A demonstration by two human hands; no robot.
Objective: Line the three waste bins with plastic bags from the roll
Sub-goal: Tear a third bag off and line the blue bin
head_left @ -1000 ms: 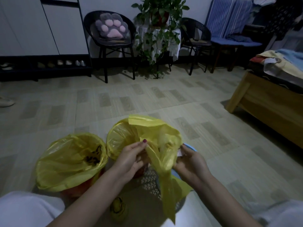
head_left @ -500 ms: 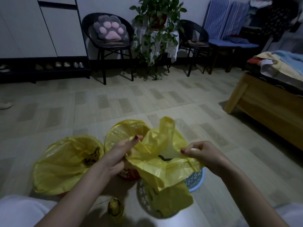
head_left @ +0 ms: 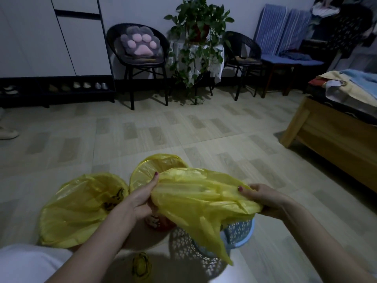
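A loose yellow plastic bag [head_left: 202,203] is stretched wide between my hands above a blue perforated bin [head_left: 238,231]. My left hand [head_left: 142,199] pinches the bag's left edge, and my right hand [head_left: 263,198] grips its right edge. The bag's tail hangs down over the blue bin, hiding most of it. A bin lined with a yellow bag [head_left: 81,209] stands at the left. Another lined bin [head_left: 151,168], red below, stands behind my left hand. The yellow bag roll [head_left: 141,267] lies on the floor near my knees.
Pale tiled floor [head_left: 183,129] stretches ahead. A wooden bed frame [head_left: 334,137] stands at the right. Black chairs [head_left: 142,58], a potted plant [head_left: 195,37] and a shoe rack [head_left: 57,88] line the far wall. A shoe [head_left: 8,133] lies at the left edge.
My hands have moved apart, spreading the bunched bag wide open over the blue bin. The bag's upright tip has dropped flat.
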